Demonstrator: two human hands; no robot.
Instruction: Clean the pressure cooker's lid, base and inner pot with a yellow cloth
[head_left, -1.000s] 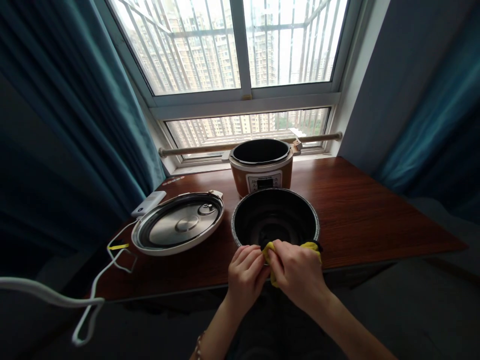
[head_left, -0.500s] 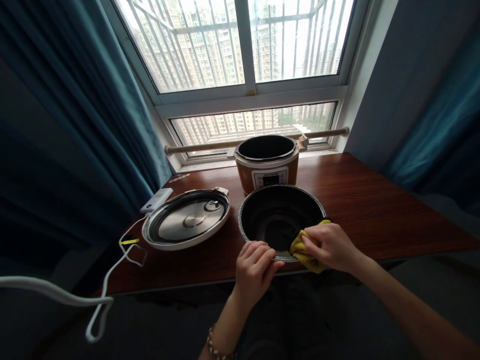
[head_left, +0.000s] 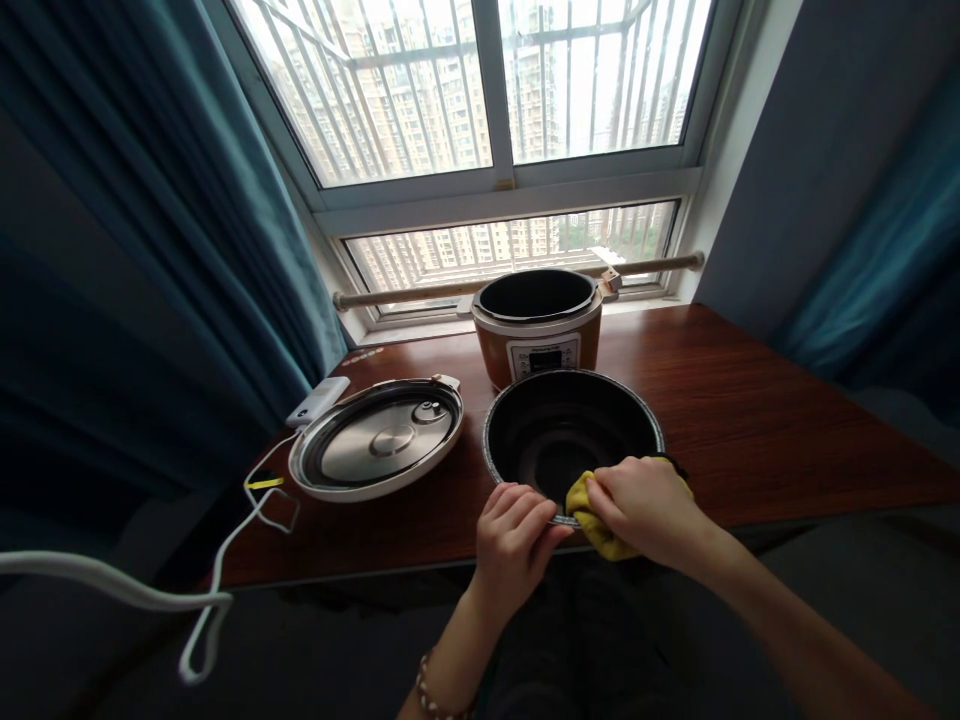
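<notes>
A black inner pot (head_left: 566,425) with a pale metal rim stands at the table's front edge. My left hand (head_left: 517,530) is closed over its near rim, fingers curled over the edge and thumb outside. In my right hand (head_left: 649,505) is a bunched yellow cloth (head_left: 604,530), pressed over the near right part of the rim, partly inside the pot. Behind the pot stands the brown and white body of an electric pressure cooker (head_left: 536,335), uncovered, its control panel facing me. Left of the pot lies the cooker's lid (head_left: 382,445), with its metal inner side up.
A white power strip (head_left: 319,400) with a cord (head_left: 232,560) lies at the table's left, the cord hanging past the front edge. A yellow tag (head_left: 265,484) is near the cord. A window and a horizontal rail (head_left: 420,293) are behind the wooden table (head_left: 742,400), with blue curtains at both sides.
My right hand has slid the yellow cloth a little left and nearer along the rim, towards my left hand. My left hand keeps its hold on the rim. The view has shifted slightly.
</notes>
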